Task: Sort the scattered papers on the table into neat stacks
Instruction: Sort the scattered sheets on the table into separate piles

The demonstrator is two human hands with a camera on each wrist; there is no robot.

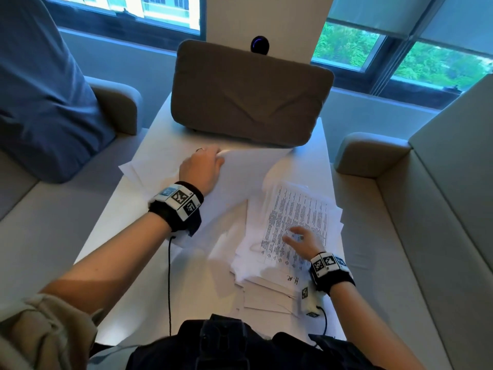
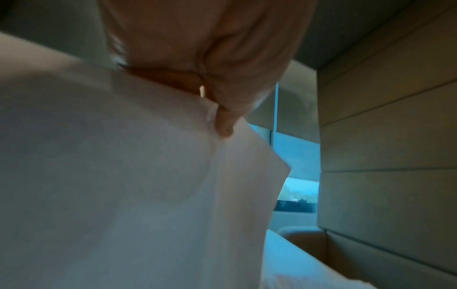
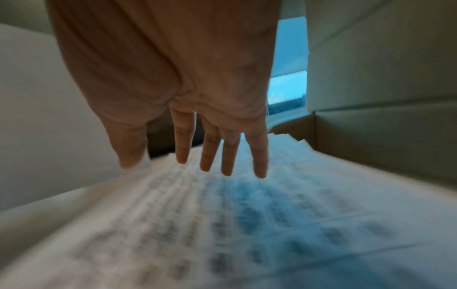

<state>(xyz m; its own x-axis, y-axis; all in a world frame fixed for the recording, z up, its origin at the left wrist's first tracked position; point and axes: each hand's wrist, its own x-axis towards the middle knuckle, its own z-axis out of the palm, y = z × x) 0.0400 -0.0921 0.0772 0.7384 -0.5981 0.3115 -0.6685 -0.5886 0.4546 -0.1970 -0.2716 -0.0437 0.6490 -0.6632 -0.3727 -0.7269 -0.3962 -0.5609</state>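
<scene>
Two hands work over the white tabletop [image 1: 114,225]: the left hand [image 1: 200,170] pinches a blank sheet [image 1: 240,177] by its far edge, while the right hand [image 1: 304,243], fingers straight and spread, hovers just above the printed pile [image 1: 293,217] at the right side.

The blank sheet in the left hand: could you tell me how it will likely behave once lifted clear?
Probably floppy: the blank sheet already bows where the left hand pinches its edge. Likely very light, being a single thin sheet. It may slide off easily, since it lies loose over other papers.
</scene>
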